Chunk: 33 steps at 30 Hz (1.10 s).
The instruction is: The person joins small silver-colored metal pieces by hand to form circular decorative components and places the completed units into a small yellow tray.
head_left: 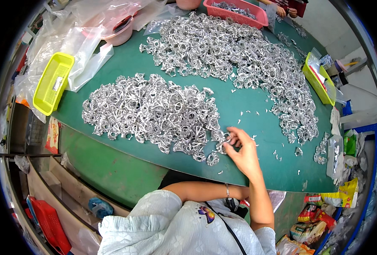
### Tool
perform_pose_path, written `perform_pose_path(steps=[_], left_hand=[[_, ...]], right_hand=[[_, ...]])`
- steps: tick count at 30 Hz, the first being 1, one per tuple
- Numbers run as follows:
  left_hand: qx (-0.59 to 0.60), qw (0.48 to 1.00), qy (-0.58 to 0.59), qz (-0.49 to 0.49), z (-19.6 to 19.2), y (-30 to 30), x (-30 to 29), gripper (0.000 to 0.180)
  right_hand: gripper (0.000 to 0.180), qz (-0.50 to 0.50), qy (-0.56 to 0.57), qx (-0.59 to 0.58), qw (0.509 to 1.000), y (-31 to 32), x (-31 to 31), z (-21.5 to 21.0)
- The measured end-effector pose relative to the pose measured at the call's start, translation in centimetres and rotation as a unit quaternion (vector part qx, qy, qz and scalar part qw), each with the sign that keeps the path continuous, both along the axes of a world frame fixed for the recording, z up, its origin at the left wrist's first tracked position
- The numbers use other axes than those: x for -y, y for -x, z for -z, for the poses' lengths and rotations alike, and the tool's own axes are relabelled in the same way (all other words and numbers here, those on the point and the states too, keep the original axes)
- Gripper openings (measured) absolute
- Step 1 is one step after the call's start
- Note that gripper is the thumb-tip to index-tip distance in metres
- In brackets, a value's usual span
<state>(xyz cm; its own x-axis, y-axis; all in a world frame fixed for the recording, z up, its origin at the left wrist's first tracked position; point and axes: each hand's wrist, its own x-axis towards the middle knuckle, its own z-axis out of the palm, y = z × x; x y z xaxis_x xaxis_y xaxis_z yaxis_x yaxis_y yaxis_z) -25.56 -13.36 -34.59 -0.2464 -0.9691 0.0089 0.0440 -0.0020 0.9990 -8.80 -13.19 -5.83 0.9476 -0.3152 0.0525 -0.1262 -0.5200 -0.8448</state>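
Silvery die-cut metal pieces [154,112], ring and triangle shapes, lie heaped on the round green table [239,102], near heap w/ its edge right at the person's reach so pieces can be pulled off one by one. Right hand [241,151] sits at that heap's right edge, thumb + fingers pinched on one small silvery piece [225,138], lifted a bit off the pile. Left hand: forearm tucked across the body under the table rim, hand hidden, can't tell finger state. Small loose scraps [250,113] scattered just beyond the hand. Farther back, 2nd bigger heap [231,51] curves along the far side. Yellow plastic basket [52,83] far left on clear plastic bags [86,42], pink plastic tray [237,10] w/ more pieces at far edge.
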Motion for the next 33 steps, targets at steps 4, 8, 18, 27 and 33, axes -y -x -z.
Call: perform_pose_path(steps=[4,8,18,27,33], left_hand=[[-0.004,1.000,0.000,0.004,0.6,0.6,-0.2,0.014],[-0.009,1.000,-0.005,-0.002,1.9,2.0,0.0,0.013],[0.083,0.996,-0.023,0.003,-0.6,0.0,-1.1,0.022],[-0.061,0.997,-0.037,-0.040,-0.1,0.5,-1.1,0.017],[-0.003,0.999,-0.008,-0.039,-0.8,-0.1,-1.9,0.015]], right_hand=[[0.033,0.092,-0.062,0.021,0.994,1.4,1.8,1.6],[0.019,0.113,-0.129,0.002,0.985,2.6,3.3,0.3],[0.017,0.145,-0.010,-0.013,0.989,4.0,3.5,-2.0],[0.005,0.137,-0.067,0.008,0.988,6.3,2.8,-2.3],[0.011,0.097,-0.096,-0.061,0.989,18.4,6.8,-4.0]])
